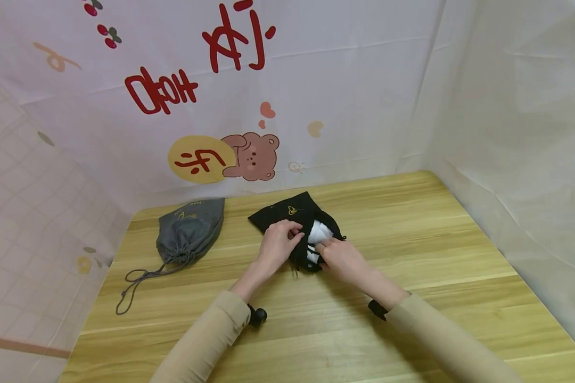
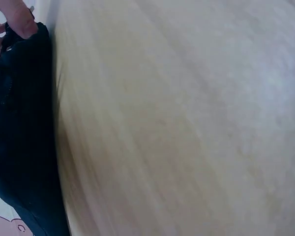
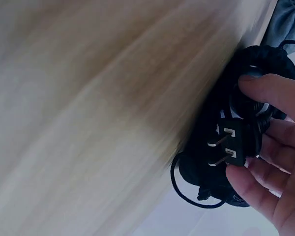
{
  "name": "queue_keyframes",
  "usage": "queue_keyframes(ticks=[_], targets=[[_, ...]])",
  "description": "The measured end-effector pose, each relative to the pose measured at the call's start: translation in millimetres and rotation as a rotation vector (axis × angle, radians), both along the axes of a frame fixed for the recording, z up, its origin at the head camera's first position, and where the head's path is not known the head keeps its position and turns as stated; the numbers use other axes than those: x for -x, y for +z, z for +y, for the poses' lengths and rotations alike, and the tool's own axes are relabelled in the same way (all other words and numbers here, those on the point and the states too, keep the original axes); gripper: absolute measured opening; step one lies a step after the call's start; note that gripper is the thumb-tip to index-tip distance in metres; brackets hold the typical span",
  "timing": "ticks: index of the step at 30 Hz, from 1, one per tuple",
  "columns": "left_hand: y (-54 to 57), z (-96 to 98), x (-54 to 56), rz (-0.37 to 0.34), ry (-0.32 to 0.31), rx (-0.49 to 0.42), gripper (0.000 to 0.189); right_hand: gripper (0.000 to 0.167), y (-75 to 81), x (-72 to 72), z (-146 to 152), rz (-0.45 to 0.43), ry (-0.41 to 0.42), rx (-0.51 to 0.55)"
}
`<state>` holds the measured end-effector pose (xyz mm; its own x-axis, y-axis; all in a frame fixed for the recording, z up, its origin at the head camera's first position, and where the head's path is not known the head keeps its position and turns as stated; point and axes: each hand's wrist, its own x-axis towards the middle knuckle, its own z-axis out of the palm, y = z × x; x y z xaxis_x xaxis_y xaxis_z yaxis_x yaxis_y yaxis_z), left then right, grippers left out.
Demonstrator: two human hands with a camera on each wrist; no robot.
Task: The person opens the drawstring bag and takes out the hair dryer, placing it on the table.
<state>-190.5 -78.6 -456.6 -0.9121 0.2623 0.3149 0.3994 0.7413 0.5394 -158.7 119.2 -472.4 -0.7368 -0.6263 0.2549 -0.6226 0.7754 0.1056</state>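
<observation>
A black drawstring bag (image 1: 287,209) with a small gold print lies on the table, its mouth open toward the right. White contents (image 1: 320,232) show inside. My left hand (image 1: 279,242) pinches the fabric at the mouth's left edge; in the left wrist view only its fingertips show, at the left border. At the mouth's right side, my right hand (image 1: 342,259) holds a black power plug (image 3: 232,142) and its bundled cord, thumb above and fingers below. Two metal prongs point out of the plug. How far the cord reaches into the bag is hidden.
A grey drawstring bag (image 1: 190,234), cinched and bulging, lies on the left of the wooden table (image 1: 460,287), its cord trailing toward the front. A printed cloth wall (image 1: 354,106) stands behind the table, with a plain one on the right.
</observation>
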Motion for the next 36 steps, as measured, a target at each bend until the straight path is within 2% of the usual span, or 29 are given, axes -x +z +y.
queue_keyframes(ticks=[5,10,15,20,25,30,36], targets=[[-3.0,-0.4,-0.2,0.014,-0.004,-0.008,0.011,0.037,-3.0,-1.4,-3.6,-0.051,-0.041,0.04],[-2.9,1.2,1.2,0.018,-0.014,-0.029,0.008,0.032,-7.6,-2.9,-10.3,-0.086,-0.065,0.036],[-0.8,4.2,2.6,0.035,-0.01,-0.044,0.009,0.03,-7.7,-7.7,-16.0,-0.011,-0.063,0.079],[3.1,6.3,2.4,0.068,-0.018,-0.064,0.008,0.03,0.1,-19.5,-23.8,0.065,-0.054,0.084],[5.8,8.7,3.5,0.069,-0.02,-0.087,0.008,0.028,10.2,-33.3,-30.8,0.118,-0.046,0.082],[6.9,8.9,6.3,0.088,-0.024,-0.097,0.008,0.03,14.0,-40.3,-33.0,0.089,-0.035,0.129],[3.9,5.5,7.3,0.088,-0.019,-0.079,0.008,0.031,6.2,-34.8,-28.6,0.003,-0.074,0.106]])
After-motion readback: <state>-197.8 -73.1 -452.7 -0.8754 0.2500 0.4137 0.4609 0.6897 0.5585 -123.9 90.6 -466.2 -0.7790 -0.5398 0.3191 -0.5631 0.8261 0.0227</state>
